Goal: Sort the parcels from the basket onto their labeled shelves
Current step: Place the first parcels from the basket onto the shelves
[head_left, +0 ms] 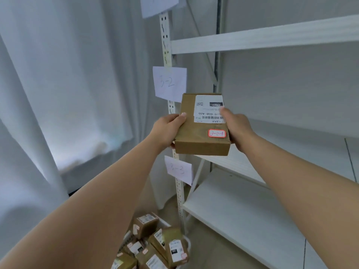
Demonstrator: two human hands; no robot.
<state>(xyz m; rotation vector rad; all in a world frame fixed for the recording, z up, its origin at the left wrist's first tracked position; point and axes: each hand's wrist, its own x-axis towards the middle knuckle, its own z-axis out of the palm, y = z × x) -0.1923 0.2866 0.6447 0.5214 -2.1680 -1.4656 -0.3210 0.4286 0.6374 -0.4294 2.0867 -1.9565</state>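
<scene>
Checking a parcel's tag against the shelf labels

Both hands, left hand (168,126) and right hand (236,126), are gripping the parcel (202,131) sides, keeping its red sticker (217,133) readable beside the 3-2 label (169,84).

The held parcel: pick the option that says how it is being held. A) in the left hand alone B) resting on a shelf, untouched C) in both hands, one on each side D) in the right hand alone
C: the left hand grips the left edge of the brown parcel and the right hand grips its right edge, holding it up in front of the shelf post.
</scene>
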